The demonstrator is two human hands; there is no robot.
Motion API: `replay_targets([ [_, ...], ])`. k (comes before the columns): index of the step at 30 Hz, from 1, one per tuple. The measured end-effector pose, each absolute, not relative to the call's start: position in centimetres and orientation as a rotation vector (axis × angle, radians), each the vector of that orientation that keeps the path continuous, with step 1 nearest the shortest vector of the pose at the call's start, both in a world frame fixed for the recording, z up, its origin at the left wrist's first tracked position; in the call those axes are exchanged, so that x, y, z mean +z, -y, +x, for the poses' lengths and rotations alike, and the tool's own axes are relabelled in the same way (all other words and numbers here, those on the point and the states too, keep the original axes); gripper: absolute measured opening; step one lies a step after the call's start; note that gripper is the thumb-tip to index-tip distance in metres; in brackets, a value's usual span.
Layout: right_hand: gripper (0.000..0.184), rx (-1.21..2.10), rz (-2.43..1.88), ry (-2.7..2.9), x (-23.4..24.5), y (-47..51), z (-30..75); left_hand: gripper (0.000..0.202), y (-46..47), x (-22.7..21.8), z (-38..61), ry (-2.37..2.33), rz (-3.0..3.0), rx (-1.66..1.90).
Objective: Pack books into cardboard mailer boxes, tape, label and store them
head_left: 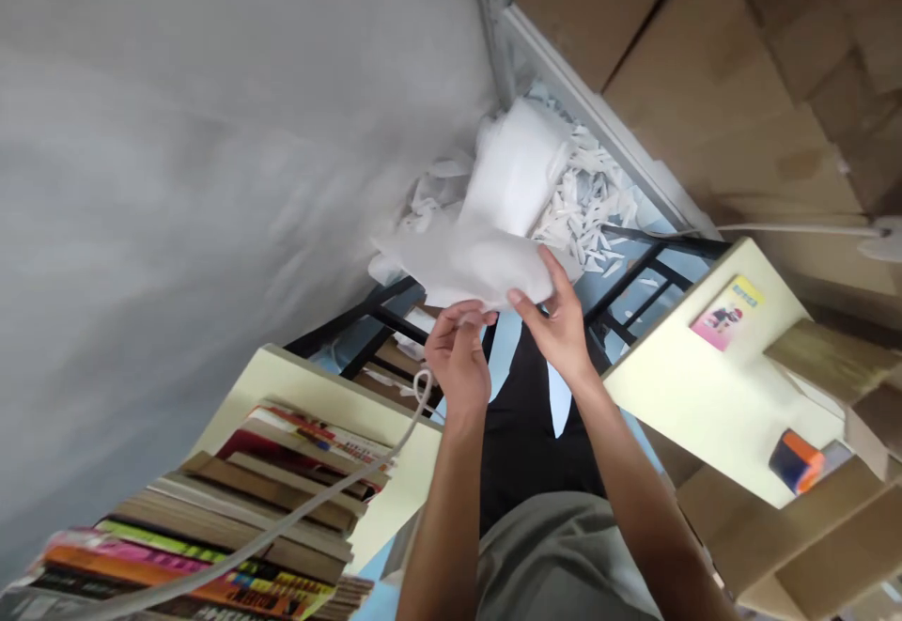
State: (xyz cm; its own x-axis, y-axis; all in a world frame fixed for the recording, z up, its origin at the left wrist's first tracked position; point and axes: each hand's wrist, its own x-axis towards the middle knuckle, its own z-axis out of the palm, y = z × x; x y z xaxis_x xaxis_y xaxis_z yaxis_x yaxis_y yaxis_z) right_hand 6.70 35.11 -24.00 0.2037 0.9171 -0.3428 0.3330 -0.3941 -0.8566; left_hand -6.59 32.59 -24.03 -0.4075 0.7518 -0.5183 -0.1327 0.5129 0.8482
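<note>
In front of my body I hold a thin white foam sheet, folded or bag-like and partly blurred. My right hand is closed on its right end, thumb on the near side and fingers behind. The fingertips of my left hand pinch its near edge. A stack of similar white foam sheets lies just beyond, on the floor side. Whether anything sits inside the held sheet cannot be seen.
Shredded white scraps lie around the stack. Left stands a table with piled books and a white cable. On the right table are a small colourful booklet and an orange-and-dark item. Cardboard boxes rise behind.
</note>
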Motion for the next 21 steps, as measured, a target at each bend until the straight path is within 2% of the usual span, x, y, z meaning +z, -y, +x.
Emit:
replay_targets([
  [3, 0.057, 1.068, -1.87, 1.022, -21.7, -33.4, 9.7, 0.02, -30.7, -21.3, -3.9, -1.476, 0.474, 1.031],
  [8, 0.041, 0.983, -1.888, 0.895, -18.0, -26.9, 17.7, 0.063, -26.0, -20.5, 0.7, -1.512, 0.515, 0.745],
  [14, 0.037, 0.917, -1.972, 0.747, -18.3, -15.1, 28.8, 0.059, -21.6, -22.1, 8.2, -1.403, 0.557, 0.617],
  [21, 0.047, 0.663, -2.219, 0.631, -23.7, -3.1, 39.0, 0.049, -14.1, -26.4, 19.3, -1.458, 0.773, 0.49],
])
